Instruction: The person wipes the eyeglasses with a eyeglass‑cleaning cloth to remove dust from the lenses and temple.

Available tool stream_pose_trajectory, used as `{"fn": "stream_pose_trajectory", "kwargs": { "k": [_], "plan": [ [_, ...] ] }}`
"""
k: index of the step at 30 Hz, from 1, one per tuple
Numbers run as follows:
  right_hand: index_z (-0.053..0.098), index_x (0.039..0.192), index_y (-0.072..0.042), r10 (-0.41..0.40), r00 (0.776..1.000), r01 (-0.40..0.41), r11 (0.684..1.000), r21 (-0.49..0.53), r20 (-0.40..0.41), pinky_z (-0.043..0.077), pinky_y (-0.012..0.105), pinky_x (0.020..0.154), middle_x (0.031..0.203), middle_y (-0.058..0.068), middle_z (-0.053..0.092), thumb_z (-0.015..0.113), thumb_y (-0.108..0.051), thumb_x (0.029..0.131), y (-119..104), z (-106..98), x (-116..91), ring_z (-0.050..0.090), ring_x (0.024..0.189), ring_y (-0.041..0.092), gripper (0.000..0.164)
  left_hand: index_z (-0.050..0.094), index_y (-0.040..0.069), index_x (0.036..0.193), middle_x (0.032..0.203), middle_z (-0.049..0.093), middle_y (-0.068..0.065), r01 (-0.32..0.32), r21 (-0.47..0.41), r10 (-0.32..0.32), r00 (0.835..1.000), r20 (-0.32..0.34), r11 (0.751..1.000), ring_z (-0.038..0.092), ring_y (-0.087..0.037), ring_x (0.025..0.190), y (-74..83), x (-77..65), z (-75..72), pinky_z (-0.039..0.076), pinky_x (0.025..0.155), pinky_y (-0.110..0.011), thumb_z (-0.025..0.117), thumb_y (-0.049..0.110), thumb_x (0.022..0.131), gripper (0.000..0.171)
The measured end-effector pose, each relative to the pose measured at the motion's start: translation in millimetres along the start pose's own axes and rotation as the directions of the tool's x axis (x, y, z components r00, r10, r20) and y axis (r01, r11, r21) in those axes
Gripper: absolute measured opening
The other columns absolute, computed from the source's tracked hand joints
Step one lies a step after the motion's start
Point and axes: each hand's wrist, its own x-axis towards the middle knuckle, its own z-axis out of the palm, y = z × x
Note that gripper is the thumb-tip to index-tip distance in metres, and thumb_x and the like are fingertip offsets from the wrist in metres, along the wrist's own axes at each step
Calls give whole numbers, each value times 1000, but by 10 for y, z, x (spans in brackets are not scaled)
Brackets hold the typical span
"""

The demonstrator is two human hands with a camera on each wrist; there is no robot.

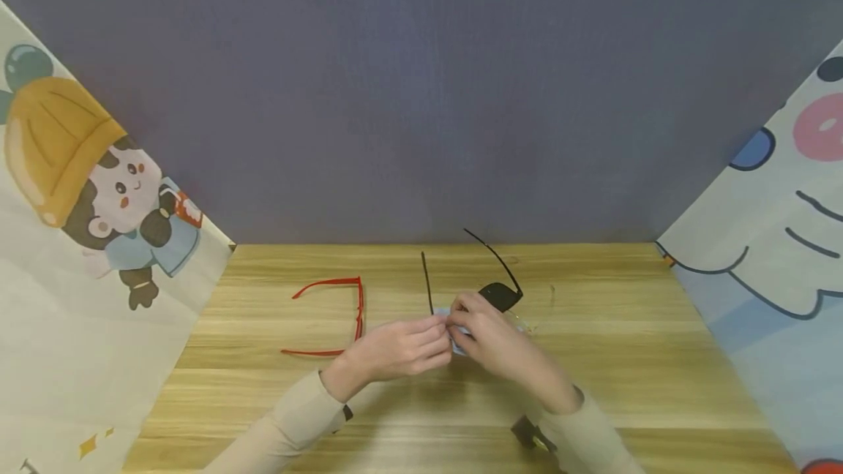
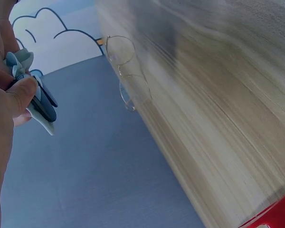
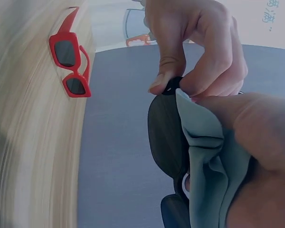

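Observation:
Black sunglasses [image 3: 167,135] are held up in front of the person, temples unfolded and pointing away in the head view. My left hand [image 1: 403,350] pinches one end of their frame by the hinge, between thumb and fingers in the right wrist view. A light blue cloth [image 3: 204,142] lies folded against the lenses, gripped by my right hand [image 1: 490,339]. The fingertips of both hands nearly meet at that end of the frame. In the left wrist view, the cloth [image 2: 20,59] and a dark lens [image 2: 46,104] show beside the left thumb.
Red sunglasses [image 1: 359,306] stand unfolded on the wooden table [image 1: 626,357], left of the hands. Thin wire-rimmed glasses [image 2: 128,71] lie on the table too, mostly behind the right hand in the head view. A grey panel [image 1: 421,108] rises behind the table.

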Motion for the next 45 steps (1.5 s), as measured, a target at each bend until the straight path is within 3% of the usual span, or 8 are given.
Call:
{"fn": "stream_pose_trajectory", "kwargs": {
  "k": [9,15,23,28,35,41,45],
  "plan": [
    [72,91,-4,-18,997,18,1000,-7,-71,49,25,70,95,1,60,72,-1,94,37,64,-5,52,88,16,5,62,17,102,106,68,4,13,3,-13,1000,2,1000,65,-12,108,-8,8,-13,46,114,-32,43,-1,104,26],
    [75,98,-4,-37,987,35,999,-20,-158,46,23,68,96,2,64,75,0,92,66,81,-9,50,84,13,7,63,17,102,105,68,4,29,2,-29,1000,-4,1000,65,-11,107,0,-8,-12,46,113,-32,43,-3,104,28],
    [74,108,-4,-21,911,38,999,33,-411,49,28,70,100,5,66,75,6,88,156,-2,-14,55,89,18,22,64,18,105,105,68,7,36,-40,-36,999,12,999,65,-10,106,-4,-23,-30,46,114,-32,46,-3,101,28],
    [74,111,-3,41,884,-33,999,24,-466,50,34,75,104,6,70,75,5,89,217,-69,-37,58,94,21,23,64,18,104,104,68,6,37,-51,-37,999,3,998,65,-10,104,0,-30,-40,45,114,-33,45,-4,101,30],
    [76,100,-1,85,906,-122,991,-64,-414,46,30,65,96,8,64,77,4,87,276,-95,-78,52,86,20,13,63,17,103,104,67,5,38,-41,-39,999,-14,998,65,-11,103,-8,-38,-43,46,114,-34,45,-5,101,29],
    [78,93,-3,115,939,-175,971,-163,-324,47,31,65,92,7,66,79,-1,86,259,-103,-91,53,80,20,7,64,17,105,105,68,5,31,-27,-31,1000,-2,999,66,-11,104,-17,-51,-46,47,112,-32,48,-3,100,27],
    [78,92,-3,121,948,-184,963,-199,-294,49,30,64,91,7,66,81,-3,85,238,-105,-97,55,78,19,7,64,17,105,106,68,5,28,-1,-28,1000,-3,1000,65,-12,104,-17,-50,-36,48,111,-31,48,-2,101,26]
  ]
}}
